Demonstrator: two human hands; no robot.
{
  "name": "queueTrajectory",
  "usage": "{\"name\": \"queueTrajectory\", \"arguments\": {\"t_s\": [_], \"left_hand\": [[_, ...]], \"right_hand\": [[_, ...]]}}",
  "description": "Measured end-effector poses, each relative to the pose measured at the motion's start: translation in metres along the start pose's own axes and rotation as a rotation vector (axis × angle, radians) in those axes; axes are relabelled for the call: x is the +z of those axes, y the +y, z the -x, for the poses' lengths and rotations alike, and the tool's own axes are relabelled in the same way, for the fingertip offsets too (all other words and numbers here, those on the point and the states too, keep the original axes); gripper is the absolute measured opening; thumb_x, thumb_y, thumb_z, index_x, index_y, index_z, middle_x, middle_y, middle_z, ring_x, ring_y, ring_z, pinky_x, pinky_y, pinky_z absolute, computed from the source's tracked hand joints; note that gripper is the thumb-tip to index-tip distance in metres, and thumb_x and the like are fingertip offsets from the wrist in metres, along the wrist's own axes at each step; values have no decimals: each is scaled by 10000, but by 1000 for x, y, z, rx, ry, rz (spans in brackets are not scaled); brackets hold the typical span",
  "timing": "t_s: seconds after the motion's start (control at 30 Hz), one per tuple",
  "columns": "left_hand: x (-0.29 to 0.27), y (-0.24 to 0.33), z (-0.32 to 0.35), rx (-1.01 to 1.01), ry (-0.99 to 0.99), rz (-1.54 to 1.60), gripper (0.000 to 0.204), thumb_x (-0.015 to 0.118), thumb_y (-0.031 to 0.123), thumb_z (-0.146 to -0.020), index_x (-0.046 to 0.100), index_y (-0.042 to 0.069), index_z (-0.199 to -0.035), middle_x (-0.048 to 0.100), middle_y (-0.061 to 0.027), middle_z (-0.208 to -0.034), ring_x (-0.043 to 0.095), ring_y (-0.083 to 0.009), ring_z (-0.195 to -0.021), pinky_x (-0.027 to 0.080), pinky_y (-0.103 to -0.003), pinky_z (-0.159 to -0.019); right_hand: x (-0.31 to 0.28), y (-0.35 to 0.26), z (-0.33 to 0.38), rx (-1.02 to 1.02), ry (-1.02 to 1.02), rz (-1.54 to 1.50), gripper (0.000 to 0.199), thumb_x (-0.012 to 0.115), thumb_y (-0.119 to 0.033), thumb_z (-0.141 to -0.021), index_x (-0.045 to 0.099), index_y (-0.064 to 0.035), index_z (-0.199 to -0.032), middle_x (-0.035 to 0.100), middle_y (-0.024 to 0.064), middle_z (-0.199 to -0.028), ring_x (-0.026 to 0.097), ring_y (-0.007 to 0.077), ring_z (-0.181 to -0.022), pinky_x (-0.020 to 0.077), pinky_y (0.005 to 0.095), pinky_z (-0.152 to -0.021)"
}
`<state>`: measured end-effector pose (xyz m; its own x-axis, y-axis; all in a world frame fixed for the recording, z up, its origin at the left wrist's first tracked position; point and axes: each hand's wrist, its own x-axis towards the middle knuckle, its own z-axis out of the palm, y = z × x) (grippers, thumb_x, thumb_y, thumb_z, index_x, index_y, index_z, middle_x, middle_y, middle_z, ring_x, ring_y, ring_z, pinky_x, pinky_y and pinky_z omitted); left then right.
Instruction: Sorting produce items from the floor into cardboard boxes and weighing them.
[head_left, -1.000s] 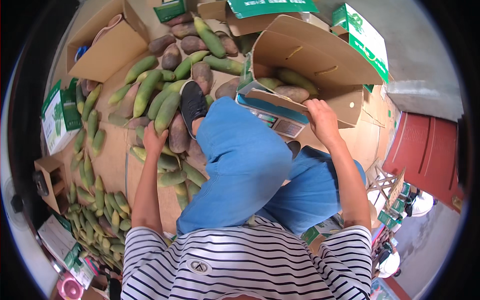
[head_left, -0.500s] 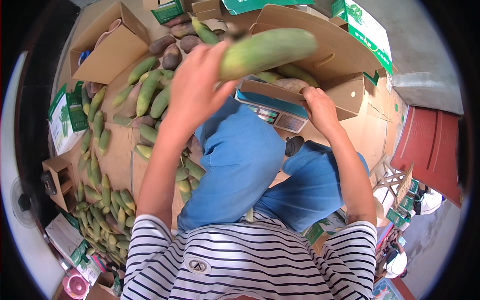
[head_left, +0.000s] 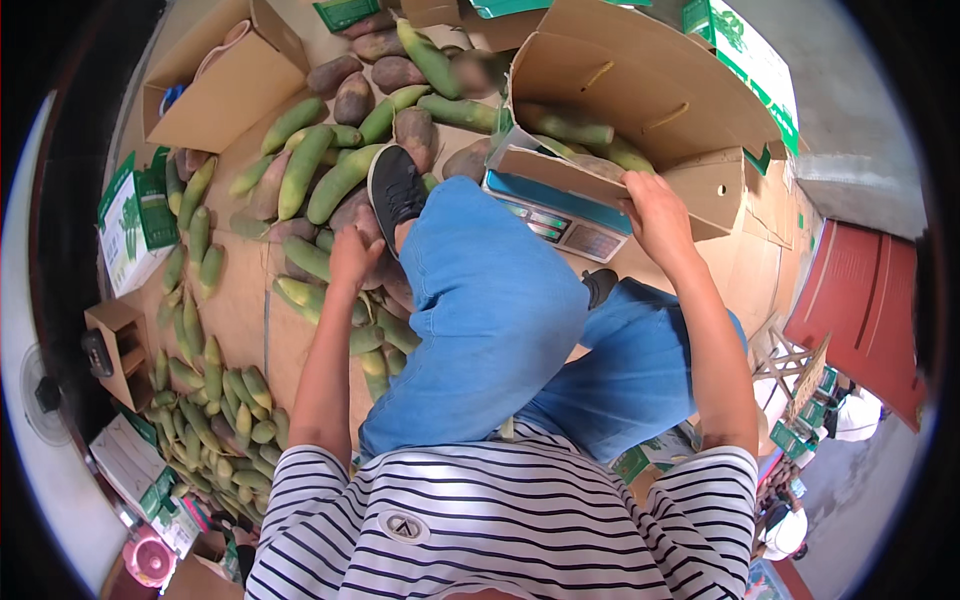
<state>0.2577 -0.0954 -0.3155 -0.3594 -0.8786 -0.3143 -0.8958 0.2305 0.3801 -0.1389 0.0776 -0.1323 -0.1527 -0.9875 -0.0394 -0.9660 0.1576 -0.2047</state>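
Apparently just added a green radish to the open carton over the scale, raising its fill. Pinching its flap with right grip, returned to piled radishes with left grip; cannot tell if spread.

This looks like a produce-packing workplace, with heaped vegetables, 1 digital scale and cardboard cartons.

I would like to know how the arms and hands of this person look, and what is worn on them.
The left hand and the right hand are without gloves; no watch or bracelet shows. The arms are bare below short sleeves, which are white with thin dark stripes.
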Motion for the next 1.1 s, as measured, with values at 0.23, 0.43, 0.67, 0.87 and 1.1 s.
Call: {"name": "queueTrajectory", "arguments": {"t_s": [0.23,0.43,0.67,0.87,1.1], "left_hand": [[37,-17,-3,-265,29,106,705,809,374,-637,459,-34,-1093,555,-248,-1111,557,-397,-1035,464,-434,-869],[43,-28,7,-256,32,291,764,807,380,-630,467,-70,-1144,569,-250,-1140,570,-380,-1054,460,-405,-882],[-73,59,19,122,411,609,671,784,287,-717,480,-60,-1204,564,-171,-1118,537,-241,-1030,407,-331,-934],[-185,243,19,712,405,997,748,790,154,-688,369,14,-1289,512,-122,-1197,540,-216,-1092,430,-360,-946],[-142,369,-22,1101,53,607,698,752,306,-710,465,-14,-1260,556,-221,-1178,546,-332,-1107,432,-371,-947]], "right_hand": [[1,0,-2,0,26,32,194,615,-83,-794,497,-61,-947,560,119,-891,543,305,-879,454,413,-742],[-2,-1,2,20,-6,11,211,616,-77,-797,487,-41,-960,555,137,-893,536,331,-883,442,431,-752],[4,2,3,31,16,23,158,581,-77,-815,467,-34,-916,552,133,-904,530,329,-874,437,428,-770],[5,6,8,27,54,2,143,566,-48,-802,468,-42,-905,554,127,-888,531,322,-866,445,425,-745],[9,4,5,4,87,28,216,534,-58,-764,547,-76,-979,566,100,-875,565,293,-911,494,397,-724]]}}
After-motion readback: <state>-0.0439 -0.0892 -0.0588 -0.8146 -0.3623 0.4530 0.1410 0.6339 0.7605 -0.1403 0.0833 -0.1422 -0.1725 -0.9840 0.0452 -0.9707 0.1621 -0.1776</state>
